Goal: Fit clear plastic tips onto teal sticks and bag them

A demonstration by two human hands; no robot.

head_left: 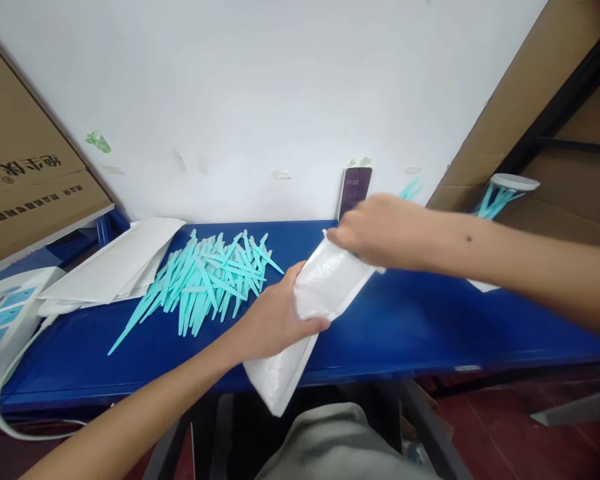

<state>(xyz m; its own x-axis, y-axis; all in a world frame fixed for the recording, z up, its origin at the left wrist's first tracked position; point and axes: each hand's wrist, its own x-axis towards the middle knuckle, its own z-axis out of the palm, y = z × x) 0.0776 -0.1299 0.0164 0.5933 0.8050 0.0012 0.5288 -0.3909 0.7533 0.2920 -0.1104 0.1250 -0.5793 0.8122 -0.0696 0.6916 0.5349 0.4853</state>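
A white padded bubble mailer (325,277) slants over the front part of the blue table. My left hand (275,320) is wrapped round its middle, thumb lying across the near face. At the upper end, my right hand (370,227) is closed on the mailer's edge; its fingertips are partly hidden and slightly blurred. Left of the mailer lies a heap of teal plastic sticks (215,277) with paler, translucent ends. Some teal tips (411,189) show just behind my right wrist, and I cannot tell what they rest in.
The blue table (410,333) runs along a white wall. A phone (355,190) leans there. Flat white mailers (115,263) are stacked at left beside a power strip (10,313) with a cable. At right, a white-rimmed container (515,183) has teal sticks. Cardboard (35,147) stands far left.
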